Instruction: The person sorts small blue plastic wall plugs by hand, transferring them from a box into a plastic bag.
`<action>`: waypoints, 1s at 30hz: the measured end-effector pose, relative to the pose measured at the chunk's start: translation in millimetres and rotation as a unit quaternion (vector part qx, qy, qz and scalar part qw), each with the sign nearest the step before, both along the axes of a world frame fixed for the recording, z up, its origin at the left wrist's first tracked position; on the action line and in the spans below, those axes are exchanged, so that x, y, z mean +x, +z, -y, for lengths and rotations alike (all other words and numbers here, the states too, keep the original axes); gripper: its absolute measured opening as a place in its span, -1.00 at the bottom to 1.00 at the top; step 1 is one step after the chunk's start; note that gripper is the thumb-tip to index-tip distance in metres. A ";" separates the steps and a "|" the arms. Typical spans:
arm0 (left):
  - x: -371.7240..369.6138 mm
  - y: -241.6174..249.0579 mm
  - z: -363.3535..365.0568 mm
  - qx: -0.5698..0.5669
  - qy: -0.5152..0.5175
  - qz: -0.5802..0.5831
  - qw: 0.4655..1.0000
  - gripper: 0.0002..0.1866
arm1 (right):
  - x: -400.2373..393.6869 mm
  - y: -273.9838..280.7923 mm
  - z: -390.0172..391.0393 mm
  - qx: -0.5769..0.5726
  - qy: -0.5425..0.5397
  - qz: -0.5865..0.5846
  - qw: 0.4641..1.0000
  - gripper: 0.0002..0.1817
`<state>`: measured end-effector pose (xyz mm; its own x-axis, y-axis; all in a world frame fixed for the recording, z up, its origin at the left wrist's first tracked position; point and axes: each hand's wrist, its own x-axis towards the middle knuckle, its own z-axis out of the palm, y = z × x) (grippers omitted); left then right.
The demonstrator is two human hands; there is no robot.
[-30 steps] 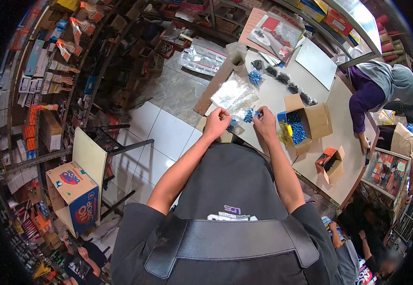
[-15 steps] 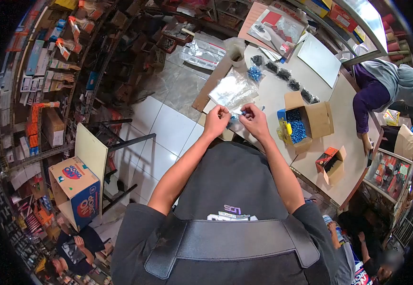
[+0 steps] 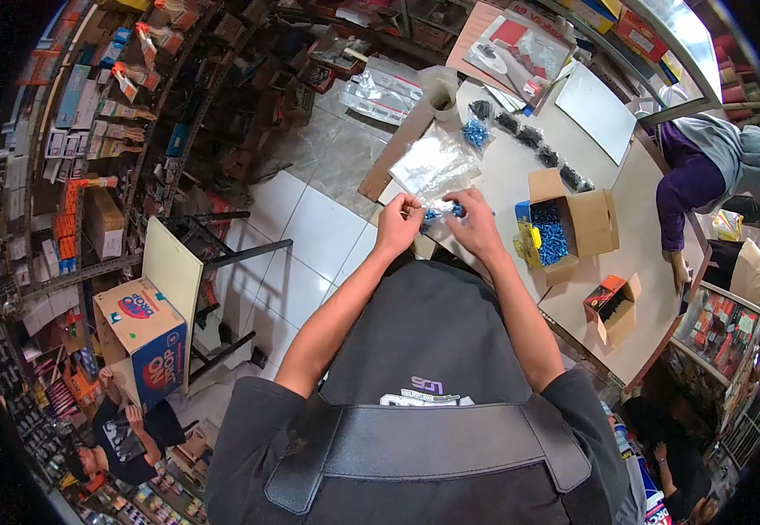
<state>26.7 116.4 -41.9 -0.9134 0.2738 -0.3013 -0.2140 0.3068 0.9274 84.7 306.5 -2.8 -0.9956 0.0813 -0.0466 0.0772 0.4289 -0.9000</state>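
My left hand [image 3: 399, 225] is closed in a pinch at the near edge of the table, on what looks like the edge of a small see-through plastic bag. Several small blue wall plugs [image 3: 433, 214] show between my two hands, apparently in that bag. My right hand [image 3: 476, 229] is bent round from the other side, its fingertips closed on blue plugs. Just beyond both hands lies a stack of see-through plastic bags [image 3: 428, 164]. To the right of my right hand stands an open cardboard box [image 3: 594, 223] full of loose blue wall plugs [image 3: 551, 234].
A filled bag of blue plugs [image 3: 475, 133] and several bags of black pieces [image 3: 530, 137] lie in a row on the table [image 3: 520, 184]. A smaller open box [image 3: 612, 309] sits nearer. A person in purple sleeves [image 3: 690, 188] leans at the right edge; another handles a carton [image 3: 148, 341].
My right hand has shifted slightly and its fingers have come down over the blue plugs. My left hand stays nearly in place. The person at lower left now reaches up to the carton.
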 end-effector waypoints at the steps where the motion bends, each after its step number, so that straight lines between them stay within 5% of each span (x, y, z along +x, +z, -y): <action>1: -0.3 0.6 1.7 0.000 0.000 0.000 1.000 -0.85 | 5.6 -12.5 -6.0 0.042 -0.059 -0.028 0.997 -0.63; 5: -4.0 7.5 8.6 -0.069 0.001 -0.020 0.997 -0.83 | 30.2 -34.2 -27.4 0.151 -0.175 0.025 0.972 -0.63; 14: -6.2 21.9 8.1 -0.072 -0.050 -0.115 0.989 -0.93 | 27.6 -45.8 -28.4 0.095 -0.153 0.039 0.983 -0.68; 24: -8.9 28.4 19.5 -0.137 -0.154 -0.149 0.967 -0.70 | 19.4 -49.6 -14.2 0.124 -0.158 0.029 0.979 -0.80; 30: -11.2 30.2 21.7 -0.103 -0.148 -0.136 0.974 -0.70 | 9.5 -21.6 22.2 -0.017 -0.216 0.031 0.976 -0.78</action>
<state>15.5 94.7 -11.6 -0.8576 0.4963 -0.1352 0.1569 0.5028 0.8500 94.2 284.3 -24.4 -0.8637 0.4905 -0.1158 0.2995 0.3148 -0.9007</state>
